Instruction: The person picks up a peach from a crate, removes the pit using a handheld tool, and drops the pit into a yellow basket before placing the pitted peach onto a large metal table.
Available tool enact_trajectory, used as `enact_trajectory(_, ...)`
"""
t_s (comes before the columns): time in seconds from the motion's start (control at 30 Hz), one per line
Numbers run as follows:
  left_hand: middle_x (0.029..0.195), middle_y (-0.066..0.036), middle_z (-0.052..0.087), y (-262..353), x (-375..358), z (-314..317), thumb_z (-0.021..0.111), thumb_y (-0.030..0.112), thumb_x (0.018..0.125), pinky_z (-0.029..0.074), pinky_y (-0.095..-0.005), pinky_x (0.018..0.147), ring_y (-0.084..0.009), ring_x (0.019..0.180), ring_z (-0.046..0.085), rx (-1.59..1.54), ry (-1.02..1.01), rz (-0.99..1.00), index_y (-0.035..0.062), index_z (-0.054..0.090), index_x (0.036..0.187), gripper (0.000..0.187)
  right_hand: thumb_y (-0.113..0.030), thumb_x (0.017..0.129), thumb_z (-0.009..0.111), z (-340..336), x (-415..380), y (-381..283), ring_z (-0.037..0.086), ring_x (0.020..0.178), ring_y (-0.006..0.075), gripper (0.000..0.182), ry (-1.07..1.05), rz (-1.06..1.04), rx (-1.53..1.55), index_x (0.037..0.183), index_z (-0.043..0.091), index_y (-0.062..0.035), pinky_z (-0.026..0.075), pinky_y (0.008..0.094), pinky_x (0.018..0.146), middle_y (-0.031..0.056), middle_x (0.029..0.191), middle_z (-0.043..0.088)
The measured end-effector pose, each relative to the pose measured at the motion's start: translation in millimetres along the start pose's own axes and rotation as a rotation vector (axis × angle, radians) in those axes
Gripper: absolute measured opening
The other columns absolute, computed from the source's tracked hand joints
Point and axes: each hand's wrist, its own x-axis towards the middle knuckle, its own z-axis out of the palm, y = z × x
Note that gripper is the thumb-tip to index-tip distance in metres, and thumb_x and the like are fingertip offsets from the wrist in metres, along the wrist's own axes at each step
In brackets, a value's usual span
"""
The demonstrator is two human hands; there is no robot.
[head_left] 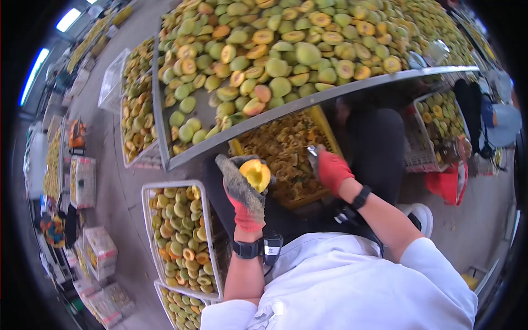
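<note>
In my left hand (245, 184), wearing a grey and red work glove, sits a yellow peach half (255, 175) with its hollow facing up. The fingers curl round it from below. My right hand (330, 169), in a red glove, is closed on a small metal tool (312, 150) whose shiny end pokes out past the fingers; its full shape is hidden. Between and beyond both hands, a yellow crate (328, 127) full of brownish-orange fruit scraps (286, 146) stands between my knees.
A metal-edged table (247, 122) heaped with green-yellow peaches (308, 54), many halved, spans the front. To my left stands a white crate (145, 206) of peach halves, another below it. At right are a fruit crate (426, 157), a red bag (448, 184) and another person (503, 118).
</note>
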Motion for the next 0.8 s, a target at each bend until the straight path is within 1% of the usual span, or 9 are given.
enact_trajectory(0.17, 0.084, -0.010, 0.063, 28, -6, -75, 0.042, 0.042, 0.096, 0.053, -0.0270, 0.059, -0.0175, 0.069, 0.063, 0.014, 0.075, 0.118, 0.0019, 0.056, 0.099, 0.042, -0.040, 0.095, 0.044, -20, -19, -30, 0.060, 0.074, 0.0096, 0.040, -0.122, 0.198, 1.069, 0.097, 0.065, -0.0061, 0.046, 0.0207, 0.063, 0.0024, 0.084, 0.065)
enact_trajectory(0.23, 0.097, -0.009, 0.061, 27, -8, -146, 0.050, 0.026, 0.094, 0.050, -0.0242, 0.058, -0.0152, 0.080, 0.062, 0.778, 0.166, 0.689, 0.0037, 0.056, 0.104, 0.025, -0.041, 0.094, 0.046, -13, -1, 2, 0.057, 0.065, 0.0074, 0.038, -0.272, 0.354, 1.221, 0.102, 0.064, -0.0079, 0.043, 0.0193, 0.053, -0.0009, 0.085, 0.065)
enact_trajectory(0.27, 0.106, -0.007, 0.056, 51, -26, -162, 0.054, 0.012, 0.089, 0.051, -0.0270, 0.072, -0.0130, 0.090, 0.057, 1.176, 0.191, 0.869, 0.0017, 0.054, 0.110, 0.023, -0.044, 0.093, 0.045, -18, -3, 8, 0.053, 0.058, 0.0069, 0.040, -0.314, 0.340, 1.155, 0.102, 0.064, -0.0104, 0.039, 0.0204, 0.048, -0.0030, 0.081, 0.064)
enact_trajectory(0.3, 0.100, -0.003, 0.056, 38, -35, -197, 0.058, 0.014, 0.088, 0.049, -0.0271, 0.076, -0.0116, 0.085, 0.056, 0.525, 0.302, 0.520, 0.0018, 0.054, 0.112, 0.027, -0.048, 0.092, 0.045, -20, -5, 12, 0.049, 0.051, 0.0064, 0.041, -0.350, 0.325, 1.091, 0.102, 0.064, -0.0128, 0.034, 0.0216, 0.043, -0.0051, 0.078, 0.063)
enact_trajectory(0.37, 0.097, -0.001, 0.059, 38, -52, -268, 0.061, 0.019, 0.088, 0.046, -0.0243, 0.075, -0.0096, 0.085, 0.055, 0.220, 0.461, 0.250, 0.0037, 0.057, 0.107, 0.024, -0.050, 0.091, 0.044, -21, -5, 16, 0.044, 0.048, 0.0065, 0.042, -0.367, 0.385, 1.074, 0.102, 0.064, -0.0148, 0.030, 0.0226, 0.041, -0.0064, 0.075, 0.062)
enact_trajectory(0.43, 0.092, -0.002, 0.060, 17, -65, -322, 0.067, 0.016, 0.084, 0.048, -0.0246, 0.070, -0.0105, 0.079, 0.058, 0.333, 0.611, 0.138, 0.0027, 0.057, 0.105, 0.027, -0.052, 0.091, 0.044, -20, -3, 18, 0.040, 0.044, 0.0067, 0.042, -0.378, 0.436, 1.058, 0.101, 0.065, -0.0168, 0.026, 0.0236, 0.039, -0.0077, 0.072, 0.061)
enact_trajectory(0.53, 0.092, -0.005, 0.061, -15, -80, -345, 0.074, 0.012, 0.076, 0.047, -0.0280, 0.070, -0.0158, 0.076, 0.057, 1.106, 0.774, 0.420, 0.0005, 0.058, 0.099, 0.031, -0.051, 0.091, 0.043, -14, 1, 13, 0.040, 0.045, 0.0069, 0.042, -0.407, 0.449, 1.026, 0.102, 0.065, -0.0167, 0.027, 0.0238, 0.040, -0.0076, 0.071, 0.061)
enact_trajectory(0.67, 0.099, -0.015, 0.059, -55, -85, -352, 0.071, 0.015, 0.074, 0.043, -0.0376, 0.088, -0.0346, 0.101, 0.054, 1.233, 0.691, 0.376, 0.0051, 0.059, 0.105, 0.034, -0.052, 0.091, 0.044, -8, -2, 0, 0.042, 0.046, 0.0082, 0.043, -0.371, 0.463, 1.054, 0.104, 0.063, -0.0159, 0.028, 0.0238, 0.040, -0.0053, 0.077, 0.063)
enact_trajectory(0.8, 0.106, -0.013, 0.057, -38, -97, -341, 0.059, 0.006, 0.080, 0.042, -0.0367, 0.089, -0.0288, 0.102, 0.055, 1.297, 0.530, 0.307, 0.0058, 0.062, 0.100, 0.021, -0.050, 0.091, 0.046, -10, -5, 11, 0.044, 0.048, 0.0094, 0.039, -0.345, 0.490, 1.107, 0.105, 0.062, -0.0171, 0.029, 0.0240, 0.040, -0.0029, 0.080, 0.065)
